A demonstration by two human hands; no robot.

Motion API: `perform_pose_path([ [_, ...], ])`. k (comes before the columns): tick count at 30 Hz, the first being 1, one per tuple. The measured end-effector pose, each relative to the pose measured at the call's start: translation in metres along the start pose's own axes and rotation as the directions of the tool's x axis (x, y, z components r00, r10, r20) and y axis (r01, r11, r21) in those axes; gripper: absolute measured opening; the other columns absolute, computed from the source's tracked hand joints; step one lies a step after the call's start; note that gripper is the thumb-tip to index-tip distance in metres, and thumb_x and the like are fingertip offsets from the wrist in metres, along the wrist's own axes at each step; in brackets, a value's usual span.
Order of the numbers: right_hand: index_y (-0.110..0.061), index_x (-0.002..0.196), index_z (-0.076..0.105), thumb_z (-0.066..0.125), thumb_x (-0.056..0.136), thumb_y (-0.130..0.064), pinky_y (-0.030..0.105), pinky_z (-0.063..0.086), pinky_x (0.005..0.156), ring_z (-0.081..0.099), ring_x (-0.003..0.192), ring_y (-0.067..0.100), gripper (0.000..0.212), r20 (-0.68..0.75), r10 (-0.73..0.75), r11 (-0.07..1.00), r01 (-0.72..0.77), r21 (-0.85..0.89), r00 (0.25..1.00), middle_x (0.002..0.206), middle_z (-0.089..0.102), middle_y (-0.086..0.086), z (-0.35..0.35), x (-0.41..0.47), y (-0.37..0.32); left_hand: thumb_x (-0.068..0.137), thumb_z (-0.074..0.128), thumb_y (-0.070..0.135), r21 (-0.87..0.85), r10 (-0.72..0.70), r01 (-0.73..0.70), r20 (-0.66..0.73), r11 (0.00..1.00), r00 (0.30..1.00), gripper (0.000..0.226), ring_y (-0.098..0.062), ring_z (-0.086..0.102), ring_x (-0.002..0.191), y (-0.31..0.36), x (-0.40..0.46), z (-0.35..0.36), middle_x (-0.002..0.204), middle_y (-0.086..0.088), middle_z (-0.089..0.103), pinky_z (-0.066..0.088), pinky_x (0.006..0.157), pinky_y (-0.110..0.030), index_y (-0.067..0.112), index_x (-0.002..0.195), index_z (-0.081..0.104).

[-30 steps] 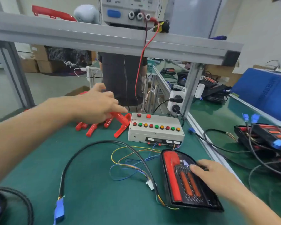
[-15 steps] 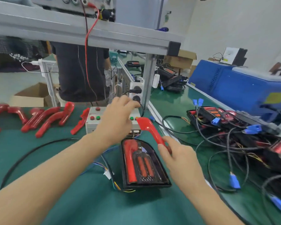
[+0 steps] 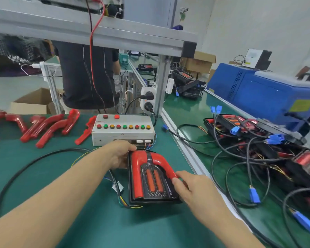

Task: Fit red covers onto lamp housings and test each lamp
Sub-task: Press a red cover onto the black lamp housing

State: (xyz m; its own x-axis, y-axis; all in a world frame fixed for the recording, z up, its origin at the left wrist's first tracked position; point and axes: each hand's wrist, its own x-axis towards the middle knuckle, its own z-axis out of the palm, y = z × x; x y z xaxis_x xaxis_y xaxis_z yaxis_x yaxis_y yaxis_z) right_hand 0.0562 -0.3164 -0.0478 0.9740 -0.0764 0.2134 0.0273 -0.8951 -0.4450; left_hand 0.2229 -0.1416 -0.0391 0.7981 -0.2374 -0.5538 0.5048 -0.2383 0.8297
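A black lamp housing (image 3: 151,198) lies on the green mat in front of me, with two orange strips in its middle. A straight red cover (image 3: 137,174) sits along its left side and a curved red cover (image 3: 162,162) lies over its top right. My left hand (image 3: 119,154) grips the housing's upper left corner. My right hand (image 3: 188,188) holds the lower end of the curved red cover at the housing's right edge. Several loose red covers (image 3: 48,127) lie at the back left.
A grey test box (image 3: 123,130) with coloured buttons stands just behind the housing. Black cables and thin wires run across the green mat (image 3: 97,221). At the right lies a pile of finished lamps (image 3: 258,138) with blue connectors. A person stands behind the bench frame.
My right hand has brought the curved red cover down from the air onto the housing's right side. My left hand has moved from above the test box to the housing's upper left corner.
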Motion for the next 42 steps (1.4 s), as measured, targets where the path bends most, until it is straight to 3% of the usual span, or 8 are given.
perform_pose_path([
  [10,-0.022,0.100,0.066,0.051,0.088,-0.052,0.025,0.044,0.062,0.054,0.065,0.014,0.036,0.035,-0.082,0.996,0.083,-0.018,0.996,0.066,0.062,-0.002,-0.004,0.008,-0.011,0.055,0.083,0.029,-0.113,0.009,0.002,0.098,0.994,0.995,0.047,-0.024,0.068,0.054,0.000,-0.014,-0.002,0.071,-0.011,0.073,0.055,0.054,-0.032,0.008,0.093,0.066],
  [13,-0.039,0.104,0.067,0.065,0.077,-0.056,0.013,0.039,0.064,0.054,0.075,-0.002,0.032,0.036,0.037,0.978,-0.044,0.202,0.999,0.078,0.062,-0.013,-0.003,0.010,-0.010,0.049,0.083,0.030,-0.145,0.072,-0.054,0.119,0.988,0.990,0.061,-0.028,0.070,0.061,0.001,-0.018,-0.010,0.078,-0.014,0.074,0.056,0.058,-0.037,0.008,0.102,0.064],
  [16,-0.040,0.114,0.054,0.077,0.077,-0.040,0.022,0.051,0.084,0.063,0.095,-0.003,0.043,0.330,0.211,0.687,-0.379,0.619,0.920,0.115,0.061,-0.014,-0.001,0.015,-0.012,0.050,0.082,0.028,-0.195,0.211,-0.188,0.105,0.963,0.972,0.056,-0.027,0.071,0.062,0.003,-0.024,-0.014,0.082,-0.014,0.074,0.056,0.054,-0.036,0.015,0.103,0.067],
  [19,-0.019,0.123,0.057,0.069,0.087,-0.025,0.040,0.056,0.092,0.070,0.100,0.020,0.038,0.500,0.114,0.472,-0.490,0.733,0.858,0.116,0.071,0.002,0.003,0.016,-0.014,0.051,0.082,0.026,-0.200,0.329,-0.303,0.112,0.932,0.938,0.046,-0.026,0.071,0.065,0.005,-0.031,-0.011,0.087,-0.013,0.074,0.055,0.053,-0.033,0.019,0.096,0.073],
  [29,-0.019,0.105,0.072,0.065,0.091,-0.017,0.043,0.054,0.094,0.072,0.094,0.019,0.016,0.227,0.109,0.613,-0.245,0.751,0.968,0.099,0.076,0.000,0.017,0.005,-0.021,0.049,0.083,0.019,-0.174,0.382,-0.358,0.137,0.917,0.914,0.055,-0.026,0.072,0.069,0.008,-0.030,-0.011,0.088,-0.014,0.074,0.056,0.056,-0.031,0.014,0.103,0.072],
  [33,-0.026,0.113,0.065,0.079,0.071,-0.039,0.026,0.053,0.090,0.067,0.106,0.015,0.046,0.362,-0.102,0.611,-0.229,0.758,0.927,0.112,0.072,-0.004,0.001,0.014,-0.014,0.043,0.090,0.020,-0.273,0.476,-0.400,0.324,0.875,0.818,0.066,-0.025,0.069,0.073,0.011,-0.031,-0.011,0.094,-0.013,0.072,0.057,0.065,-0.033,0.017,0.106,0.071],
  [37,-0.013,0.126,0.053,0.088,0.055,-0.050,0.029,0.054,0.085,0.069,0.102,0.017,0.087,0.463,-0.352,0.259,-0.391,0.883,0.814,0.110,0.072,0.000,-0.005,0.024,-0.023,0.047,0.083,0.012,-0.391,0.606,-0.463,0.504,0.795,0.616,0.057,-0.019,0.068,0.069,0.031,-0.043,0.008,0.088,-0.007,0.071,0.057,0.064,-0.030,0.019,0.102,0.069],
  [42,-0.016,0.104,0.077,0.093,0.039,-0.053,0.036,0.059,0.081,0.071,0.097,0.021,0.076,0.216,-0.190,-0.068,-0.232,0.970,0.958,0.106,0.074,0.007,-0.006,0.029,-0.033,0.085,0.069,0.017,0.004,0.725,-0.756,0.281,0.655,0.629,0.040,-0.001,0.063,0.087,0.057,-0.059,0.010,0.113,0.001,0.066,0.048,0.075,-0.010,0.019,0.124,0.058],
])
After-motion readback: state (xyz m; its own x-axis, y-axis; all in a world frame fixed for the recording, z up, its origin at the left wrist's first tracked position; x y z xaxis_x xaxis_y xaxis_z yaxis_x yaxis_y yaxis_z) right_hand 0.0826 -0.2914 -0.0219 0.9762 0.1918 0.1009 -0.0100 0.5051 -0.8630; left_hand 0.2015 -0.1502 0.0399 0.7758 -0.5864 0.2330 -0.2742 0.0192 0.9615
